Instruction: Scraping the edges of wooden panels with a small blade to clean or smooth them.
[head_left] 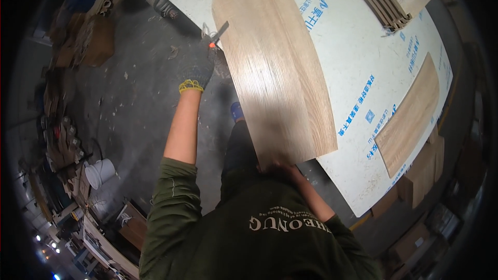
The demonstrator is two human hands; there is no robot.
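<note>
A long wood-grain board (275, 67) with a rounded far end lies across the table's left edge, its near end reaching back to my body. Beside its left edge, my left hand (197, 66), in a dark glove with a yellow cuff, is closed round a flat dark hand tool (220, 32) with an orange part. The tool's blade-like strip slants against the board's edge; its exact kind is unclear. My right hand (282, 168) grips the near end of the board, close to my waist. It is in shadow and its fingers are partly hidden.
The board rests on a white-covered table (358, 62) with blue print. A stack of curved wood-grain pieces (381, 0) sits at its far right, and another curved panel (410, 119) lies near the right edge. A white bucket (99, 172) stands on the floor at left.
</note>
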